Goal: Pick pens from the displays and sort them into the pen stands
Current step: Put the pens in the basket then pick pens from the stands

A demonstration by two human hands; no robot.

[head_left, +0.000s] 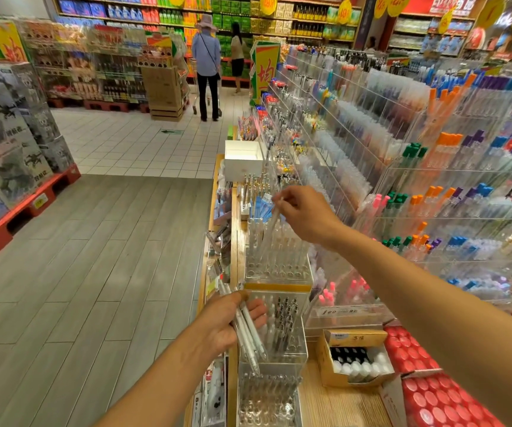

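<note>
Pens (247, 331) gripped loosely in the left hand (227, 322) could slip while the right hand (305, 215) pinches one pen (271, 221) above the crowded stand (278, 260), risking a misplaced slot.

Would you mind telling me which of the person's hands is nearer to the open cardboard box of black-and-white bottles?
Left. The left hand, gripping a bundle of white pens, is beside the cardboard box, across one pen stand. The right hand is farther up the display, pinching a single pen.

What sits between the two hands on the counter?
In the head view, a clear pen stand of white pens sits between the left hand and right hand.
</note>
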